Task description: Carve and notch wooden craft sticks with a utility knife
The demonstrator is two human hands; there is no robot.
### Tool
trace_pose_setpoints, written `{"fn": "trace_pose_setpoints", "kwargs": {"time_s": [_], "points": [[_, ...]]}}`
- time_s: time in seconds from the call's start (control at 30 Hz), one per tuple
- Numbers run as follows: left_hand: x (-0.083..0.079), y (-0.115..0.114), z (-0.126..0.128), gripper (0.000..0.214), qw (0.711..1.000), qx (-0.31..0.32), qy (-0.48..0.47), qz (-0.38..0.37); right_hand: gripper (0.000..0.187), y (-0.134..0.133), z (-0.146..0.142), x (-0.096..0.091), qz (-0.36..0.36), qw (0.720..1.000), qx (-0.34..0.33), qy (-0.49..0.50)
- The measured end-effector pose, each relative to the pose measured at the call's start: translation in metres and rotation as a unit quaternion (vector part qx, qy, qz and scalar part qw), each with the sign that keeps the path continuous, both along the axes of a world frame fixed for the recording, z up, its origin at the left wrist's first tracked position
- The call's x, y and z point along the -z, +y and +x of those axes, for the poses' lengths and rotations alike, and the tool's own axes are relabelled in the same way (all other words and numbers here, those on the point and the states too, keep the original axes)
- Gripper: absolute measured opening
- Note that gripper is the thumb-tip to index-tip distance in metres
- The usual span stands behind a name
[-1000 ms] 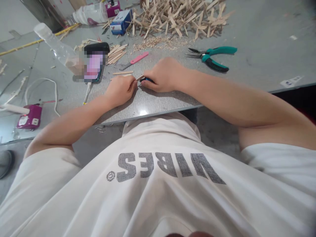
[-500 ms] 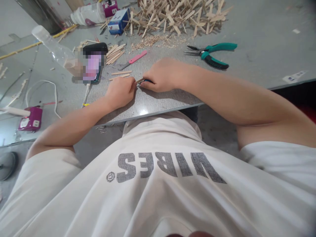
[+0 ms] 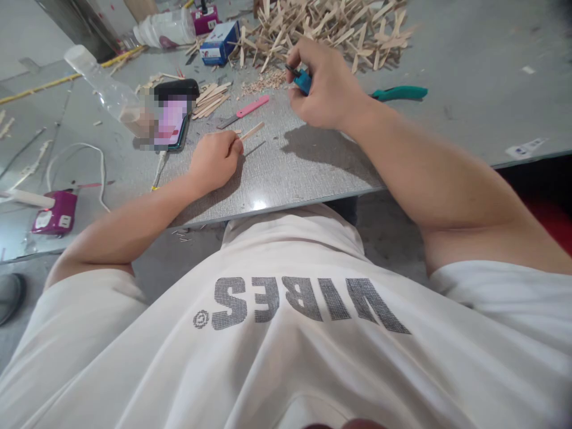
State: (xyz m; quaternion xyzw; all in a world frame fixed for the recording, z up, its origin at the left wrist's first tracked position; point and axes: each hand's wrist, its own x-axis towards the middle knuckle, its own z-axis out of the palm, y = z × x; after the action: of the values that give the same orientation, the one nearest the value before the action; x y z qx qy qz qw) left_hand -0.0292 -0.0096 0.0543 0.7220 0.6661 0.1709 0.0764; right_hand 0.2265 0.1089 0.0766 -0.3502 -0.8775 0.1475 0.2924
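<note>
My left hand (image 3: 215, 158) is closed on a wooden craft stick (image 3: 252, 130), whose end sticks out to the right just over the table. My right hand (image 3: 328, 86) is raised above the table, its fingers curled round a small blue tool (image 3: 304, 80) with a dark tip; its exact kind is unclear. Behind my left hand lies a pink-handled knife (image 3: 252, 107). Green-handled pliers (image 3: 399, 93) lie behind my right forearm, mostly hidden by it. Another stick shows only in part behind my left fingers.
A large heap of joined craft sticks (image 3: 330, 27) lies at the back, with wood crumbs (image 3: 263, 80) before it. Loose sticks (image 3: 212, 98), a phone (image 3: 172, 122), a clear bottle (image 3: 102, 86) and a blue box (image 3: 220, 43) stand or lie to the left. The table edge (image 3: 268, 208) is near my body.
My right hand has moved up and away from my left hand with the blue tool, towards the stick heap. My left hand keeps the stick and has barely moved.
</note>
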Motion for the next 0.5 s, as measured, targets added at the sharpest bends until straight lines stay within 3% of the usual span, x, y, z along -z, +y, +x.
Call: {"fn": "trace_pose_setpoints", "kwargs": {"time_s": [0.13,0.23,0.4,0.5], "points": [[0.0016,0.0009,-0.0012,0.026,1.0,0.015,0.001,0.002,0.079,0.0043,-0.0032,0.0049,0.014,0.998,0.036,-0.041],[0.0008,0.0011,-0.0009,0.025,1.0,0.01,0.002,-0.002,0.076,0.005,-0.0037,0.0071,0.029,0.999,0.027,-0.032],[-0.0023,-0.0004,0.0017,0.026,1.0,0.013,-0.019,-0.004,0.039,0.0027,-0.0005,0.0044,0.044,0.999,0.008,-0.015],[-0.0025,-0.0015,0.0029,0.026,0.999,0.022,-0.033,-0.002,0.032,0.0019,0.0018,0.0018,0.071,0.997,-0.007,0.0]]}}
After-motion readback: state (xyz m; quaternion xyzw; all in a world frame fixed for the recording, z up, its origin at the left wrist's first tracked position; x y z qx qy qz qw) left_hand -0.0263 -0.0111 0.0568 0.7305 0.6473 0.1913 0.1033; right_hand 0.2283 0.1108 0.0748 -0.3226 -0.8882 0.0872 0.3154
